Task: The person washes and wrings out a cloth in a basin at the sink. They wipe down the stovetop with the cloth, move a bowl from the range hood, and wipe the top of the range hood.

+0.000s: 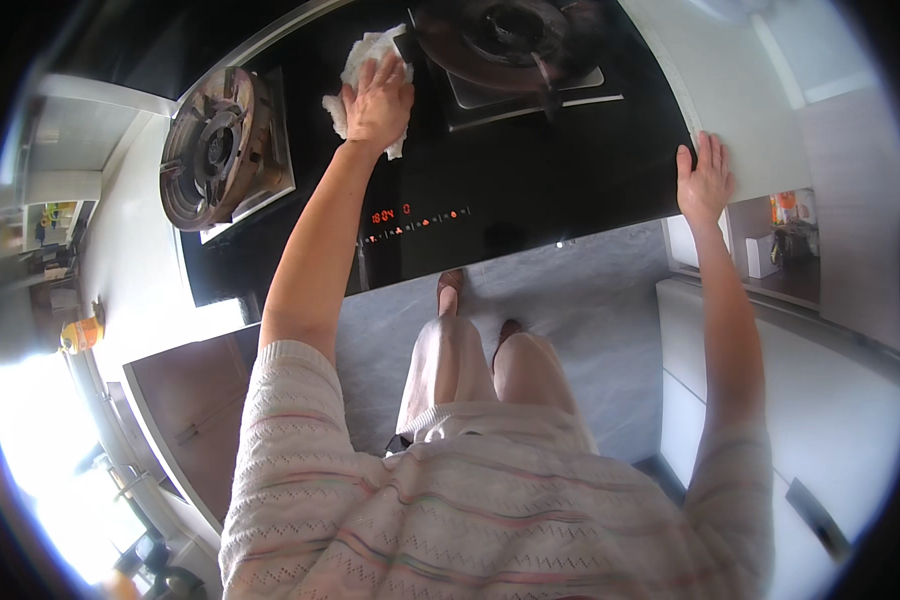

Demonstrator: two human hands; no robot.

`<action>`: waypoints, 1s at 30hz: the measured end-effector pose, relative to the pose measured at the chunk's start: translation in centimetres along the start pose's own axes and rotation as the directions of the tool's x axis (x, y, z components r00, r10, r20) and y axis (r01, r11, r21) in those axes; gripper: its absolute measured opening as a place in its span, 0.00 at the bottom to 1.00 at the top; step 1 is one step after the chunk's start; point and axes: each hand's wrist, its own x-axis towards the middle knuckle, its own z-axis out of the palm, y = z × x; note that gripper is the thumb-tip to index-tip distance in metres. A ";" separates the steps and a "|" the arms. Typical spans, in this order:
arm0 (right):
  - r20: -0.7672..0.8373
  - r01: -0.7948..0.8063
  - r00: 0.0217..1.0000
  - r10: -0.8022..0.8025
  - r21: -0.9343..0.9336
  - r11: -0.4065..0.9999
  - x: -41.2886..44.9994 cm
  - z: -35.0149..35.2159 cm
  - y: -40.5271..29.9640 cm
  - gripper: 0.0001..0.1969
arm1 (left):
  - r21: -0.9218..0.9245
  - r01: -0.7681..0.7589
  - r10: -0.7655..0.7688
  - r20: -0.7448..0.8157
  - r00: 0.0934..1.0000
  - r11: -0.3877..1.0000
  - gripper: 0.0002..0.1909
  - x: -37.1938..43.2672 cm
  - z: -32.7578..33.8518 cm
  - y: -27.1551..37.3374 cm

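Note:
My left hand (381,103) presses down on a crumpled white cloth (360,60), its fingers spread over the top. The cloth lies on the black glass cooktop (540,172), between two gas burners. My right hand (705,180) rests flat, holding nothing, at the cooktop's right edge where it meets the pale countertop (765,142). To the left of the cloth is one burner with a worn round pan support (217,150). Another burner (506,37) sits at the far side, right of the cloth.
A lit red display (390,214) glows near the cooktop's front edge. Below the right counter, an open shelf (787,281) holds several packages. A white appliance or cabinet (682,390) stands at right. An orange-labelled container (82,334) is at left, near a bright window (37,420).

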 end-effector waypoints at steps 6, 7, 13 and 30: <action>-0.009 -0.016 1.000 0.016 -0.004 1.000 0.1 0.2 -0.1 0.28 | -0.002 0.077 -0.077 -0.015 0.997 0.997 0.22 -1.1 -0.1 2.9; -0.003 0.002 1.000 -0.002 0.011 1.000 0.2 0.1 -0.6 0.28 | 0.004 0.097 -0.097 -0.001 0.995 0.995 0.21 -0.9 -0.2 2.4; 0.042 -0.016 0.999 0.016 -0.007 1.000 0.8 0.3 -0.2 0.29 | 0.059 -0.023 0.027 -0.069 0.997 0.998 0.19 -3.5 0.6 3.9; 0.102 -0.026 0.994 0.028 -0.024 0.999 0.8 -0.2 0.7 0.29 | 0.078 0.820 -0.799 -0.190 0.571 0.567 0.24 -27.8 -3.0 -24.4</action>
